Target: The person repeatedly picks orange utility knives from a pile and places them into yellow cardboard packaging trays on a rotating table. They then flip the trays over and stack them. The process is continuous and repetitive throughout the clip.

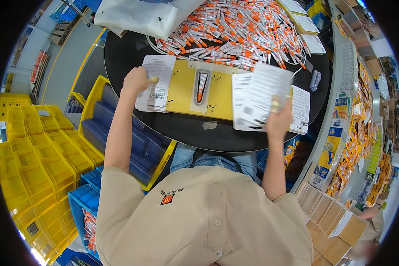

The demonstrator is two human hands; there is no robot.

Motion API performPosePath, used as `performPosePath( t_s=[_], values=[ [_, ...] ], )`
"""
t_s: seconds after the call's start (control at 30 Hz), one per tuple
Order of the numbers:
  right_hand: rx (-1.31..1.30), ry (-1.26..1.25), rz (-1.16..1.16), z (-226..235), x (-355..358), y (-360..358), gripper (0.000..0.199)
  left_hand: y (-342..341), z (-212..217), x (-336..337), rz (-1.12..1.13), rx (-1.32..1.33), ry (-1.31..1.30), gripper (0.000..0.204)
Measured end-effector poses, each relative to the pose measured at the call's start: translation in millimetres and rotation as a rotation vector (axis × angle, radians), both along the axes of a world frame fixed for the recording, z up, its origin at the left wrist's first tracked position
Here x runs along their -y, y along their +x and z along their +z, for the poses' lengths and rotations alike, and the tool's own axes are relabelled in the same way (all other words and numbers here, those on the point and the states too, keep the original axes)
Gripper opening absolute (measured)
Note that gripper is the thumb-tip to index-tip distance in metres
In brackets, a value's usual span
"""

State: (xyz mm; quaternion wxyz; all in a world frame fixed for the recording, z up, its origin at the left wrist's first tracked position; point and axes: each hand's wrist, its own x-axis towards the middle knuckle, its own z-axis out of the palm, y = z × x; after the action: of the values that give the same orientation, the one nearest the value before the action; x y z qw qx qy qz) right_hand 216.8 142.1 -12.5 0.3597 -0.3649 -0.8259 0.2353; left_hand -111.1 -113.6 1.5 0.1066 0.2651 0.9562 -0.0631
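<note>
On the round black table lies a yellow fixture plate [180, 84]. At its middle, a clear plastic blister [195, 103] holds a small white tube with an orange cap [202, 84]. My left hand [136, 80] is curled at the left edge of a stack of white printed cards [157, 68]; its thumb, in a yellowish finger cot, lies over them, and its other fingers are mostly hidden. My right hand [280, 119] grips a white printed card [270, 84], tilted and blurred by motion, above another card stack [240, 99] at the plate's right side.
A large heap of orange-capped tubes [239, 29] covers the table's far side, beside a clear plastic bag [133, 17]. More cards [301, 104] lie at right. Yellow crates [40, 155] and a yellow-rimmed bin [119, 133] stand left; cartons [328, 213] stand lower right.
</note>
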Motion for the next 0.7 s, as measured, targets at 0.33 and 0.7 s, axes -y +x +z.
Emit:
performPosePath(
  t_s=[0.33,0.7],
  values=[
    [-0.120,-0.297,0.038,-36.3,-10.9,-1.1,0.055,45.1,73.9,4.6,-0.027,0.278,0.631,0.027],
    [0.599,0.247,-0.003,-72.5,-76.4,32.6,0.047,105.1,-3.6,-63.7,-0.278,0.202,0.118,0.085]
  ],
)
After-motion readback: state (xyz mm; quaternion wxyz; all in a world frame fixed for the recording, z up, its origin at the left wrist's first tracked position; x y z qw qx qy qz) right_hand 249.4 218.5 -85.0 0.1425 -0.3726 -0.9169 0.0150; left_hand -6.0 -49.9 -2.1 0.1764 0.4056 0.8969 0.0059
